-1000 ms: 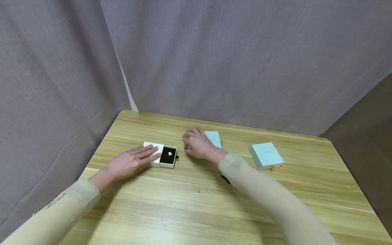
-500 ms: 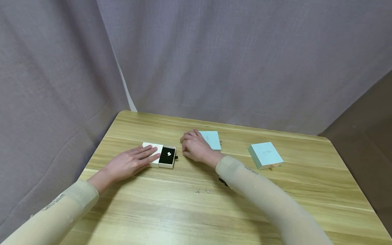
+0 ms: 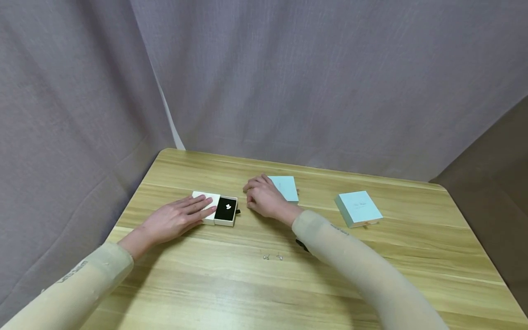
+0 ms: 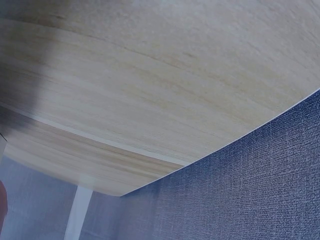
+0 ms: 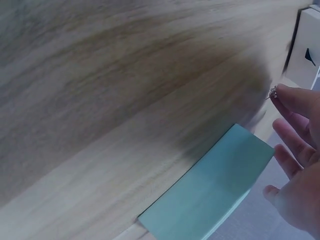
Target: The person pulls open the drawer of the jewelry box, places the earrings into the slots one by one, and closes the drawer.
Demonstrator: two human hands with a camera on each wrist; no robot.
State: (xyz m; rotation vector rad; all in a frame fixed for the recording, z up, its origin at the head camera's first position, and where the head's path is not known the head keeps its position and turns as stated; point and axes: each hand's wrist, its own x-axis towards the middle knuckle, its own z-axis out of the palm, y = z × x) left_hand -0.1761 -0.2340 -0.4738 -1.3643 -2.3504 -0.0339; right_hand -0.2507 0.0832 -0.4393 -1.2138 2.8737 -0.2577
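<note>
My left hand (image 3: 175,220) lies over the white sleeve of a small drawer box (image 3: 210,200), its fingers straight and resting on top. The box's drawer (image 3: 224,222) is slid out to the right. Inside it, a small white piece of jewelry (image 3: 228,206) sits on a black pad. Just right of that drawer is my right hand (image 3: 266,199), low over the table. Between thumb and index finger it pinches a tiny silver stud earring (image 5: 273,92), its thin post showing in the right wrist view. In the head view the fingers hide this earring.
Behind the right hand stands a pale blue box (image 3: 285,188), partly covered by it. Another pale blue box (image 3: 360,208) is farther right. Two small silver earrings (image 3: 266,257) lie nearer the front of the wooden table (image 3: 198,288). A grey curtain (image 3: 288,91) hangs behind.
My right hand has shifted slightly left and its fingers have come down a little, uncovering more of the pale blue box. The left hand has stayed in place on the white box.
</note>
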